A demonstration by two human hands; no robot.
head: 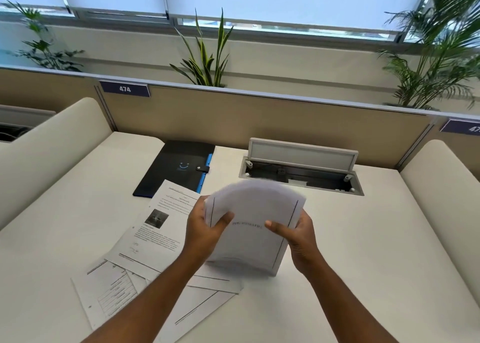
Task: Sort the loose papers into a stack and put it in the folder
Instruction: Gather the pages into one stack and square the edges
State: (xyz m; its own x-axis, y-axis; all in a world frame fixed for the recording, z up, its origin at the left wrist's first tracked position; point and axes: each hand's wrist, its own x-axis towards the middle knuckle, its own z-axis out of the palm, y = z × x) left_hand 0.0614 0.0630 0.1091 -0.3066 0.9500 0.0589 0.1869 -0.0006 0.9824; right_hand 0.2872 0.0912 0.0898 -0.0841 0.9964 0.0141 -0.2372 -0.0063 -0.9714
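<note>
- A stack of papers (253, 226) stands nearly upright above the middle of the desk (363, 239), its top edge bowed and blurred, its lower edge at or just above the desk top; contact there cannot be told.
- The front sheet carries a thin ruled border and one short line of print across its middle, too blurred to read.
- The left hand (205, 228) grasps the stack's left edge, thumb pressed on the front sheet and fingers curled behind it.
- The right hand (296, 232) grasps the right edge the same way, thumb laid across the front.
- Several loose sheets (145, 262) lie flat and overlapping on the desk to the left of the stack, partly under the left forearm; the top one shows text and a small dark photo.
- A dark folder (174, 167) lies closed farther back on the left, with a snap tab, blue edging along its right side and a small smiling mark on the cover; one loose sheet's corner lies over its near edge.
- Behind the stack, to the right, a cable hatch (301, 171) in the desk stands with its lid raised.
- A beige partition with a number plate (124, 89) reading 474 bounds the back, with plants (205, 54) beyond.
</note>
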